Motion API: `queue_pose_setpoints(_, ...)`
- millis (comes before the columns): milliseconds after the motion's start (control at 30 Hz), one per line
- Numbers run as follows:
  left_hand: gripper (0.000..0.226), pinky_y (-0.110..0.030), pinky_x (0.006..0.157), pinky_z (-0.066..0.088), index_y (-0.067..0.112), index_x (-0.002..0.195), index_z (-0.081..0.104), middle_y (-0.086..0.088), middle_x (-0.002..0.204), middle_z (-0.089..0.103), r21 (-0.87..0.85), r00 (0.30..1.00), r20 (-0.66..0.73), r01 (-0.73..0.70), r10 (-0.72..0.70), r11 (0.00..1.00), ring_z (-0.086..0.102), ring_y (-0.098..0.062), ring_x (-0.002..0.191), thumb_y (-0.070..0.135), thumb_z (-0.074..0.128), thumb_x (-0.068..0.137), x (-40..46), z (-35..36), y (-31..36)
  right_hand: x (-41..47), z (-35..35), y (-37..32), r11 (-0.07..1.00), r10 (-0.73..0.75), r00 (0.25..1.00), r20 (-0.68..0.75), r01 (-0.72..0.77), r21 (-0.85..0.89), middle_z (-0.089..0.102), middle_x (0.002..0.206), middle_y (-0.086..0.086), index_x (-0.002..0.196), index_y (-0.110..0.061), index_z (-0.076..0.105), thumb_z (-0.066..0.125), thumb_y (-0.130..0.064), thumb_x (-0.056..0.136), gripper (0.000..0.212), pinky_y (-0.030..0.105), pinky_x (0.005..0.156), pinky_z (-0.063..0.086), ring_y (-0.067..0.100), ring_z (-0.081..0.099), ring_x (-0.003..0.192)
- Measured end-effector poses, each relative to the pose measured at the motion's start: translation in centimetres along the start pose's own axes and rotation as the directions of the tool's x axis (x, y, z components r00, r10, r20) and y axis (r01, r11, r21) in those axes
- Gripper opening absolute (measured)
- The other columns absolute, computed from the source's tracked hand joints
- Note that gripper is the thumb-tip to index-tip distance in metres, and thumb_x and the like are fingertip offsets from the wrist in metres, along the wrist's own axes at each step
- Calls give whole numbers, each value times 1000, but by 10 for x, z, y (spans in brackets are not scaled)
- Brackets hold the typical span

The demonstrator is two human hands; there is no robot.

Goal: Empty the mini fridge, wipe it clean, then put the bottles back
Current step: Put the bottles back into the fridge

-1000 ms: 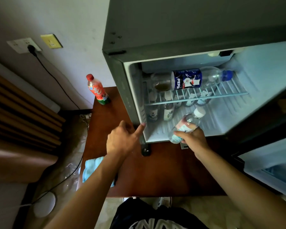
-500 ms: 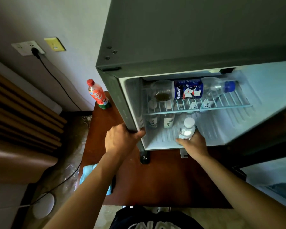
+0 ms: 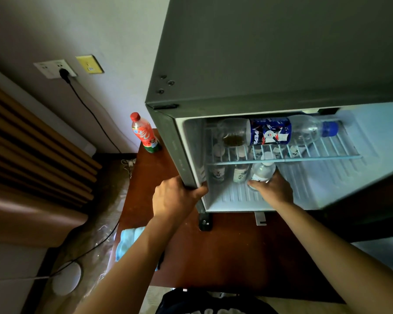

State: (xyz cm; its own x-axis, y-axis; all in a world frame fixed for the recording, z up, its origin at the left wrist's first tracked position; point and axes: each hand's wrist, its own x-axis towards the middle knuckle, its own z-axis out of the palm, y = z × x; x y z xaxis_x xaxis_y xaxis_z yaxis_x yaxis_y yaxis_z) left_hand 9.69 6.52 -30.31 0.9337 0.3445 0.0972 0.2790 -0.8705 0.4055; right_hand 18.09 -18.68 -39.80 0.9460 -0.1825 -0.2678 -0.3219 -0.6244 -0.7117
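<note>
The grey mini fridge (image 3: 270,64) stands open on a brown wooden table (image 3: 225,252). My left hand (image 3: 176,197) grips the fridge's lower left front corner. Inside, my right hand (image 3: 273,191) holds a small clear water bottle (image 3: 262,172) upright on the fridge floor, under the wire shelf (image 3: 281,158). Beside it, further left, stand small bottles (image 3: 239,174) with white labels. A large Pepsi bottle (image 3: 272,132) with a blue cap lies on its side on the shelf. A light blue cloth (image 3: 128,242) lies at the table's left edge, partly hidden by my left arm.
A red-capped orange drink bottle (image 3: 144,135) stands on the table's back left corner, outside the fridge. A black cable (image 3: 93,114) runs from a wall socket (image 3: 55,69) down to the floor. Slatted wooden furniture (image 3: 32,155) fills the left. The open fridge door (image 3: 372,223) is at right.
My right hand has carried the small water bottle from the fridge's front edge deeper in and stood it upright. My left hand went from touching the fridge corner to gripping it.
</note>
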Motion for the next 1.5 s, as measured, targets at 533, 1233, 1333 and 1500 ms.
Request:
queue_pose_setpoints(533, 56, -27, 55, 34, 25, 84, 74, -2, 78, 73, -20, 999, 52, -4, 5, 1000, 68, -31, 73, 77, 63, 65, 2, 1, -2, 26, 1, -20, 987, 158, 975, 159, -161, 4, 70, 77, 8, 110, -7, 58, 71, -15, 85, 29, 27, 51, 56, 16, 70, 58)
queue_pose_setpoints(1233, 33, -32, 71, 49, 33, 60, 51, 8, 84, 72, -105, 896, 433, -60, 100, 993, 68, -23, 86, 52, 64, 84, 4, -5, -69, -93, 49, -56, 947, 321, 882, 346, -308, -95, 72, 82, 6, 95, -17, 62, 54, -26, 91, 13, 26, 58, 56, 18, 69, 66)
queue_pose_setpoints(1333, 29, -33, 75, 53, 32, 63, 54, 5, 87, 73, -120, 881, 466, -29, 82, 992, 68, -24, 88, 49, 63, 85, 8, -9, -90, -117, 70, -76, 954, 297, 871, 392, -287, -85, 71, 81, 4, 94, -20, 61, 54, -27, 92, 10, 23, 54, 52, 14, 66, 62)
queue_pose_setpoints(1500, 26, -32, 75, 49, 32, 62, 54, 7, 86, 73, -154, 879, 474, 20, 57, 988, 68, -25, 91, 47, 61, 82, 16, -19, -132, -143, 110, -122, 973, 218, 873, 436, -231, -23, 69, 77, 1, 94, -20, 65, 54, -24, 92, 11, 24, 57, 50, 12, 63, 61)
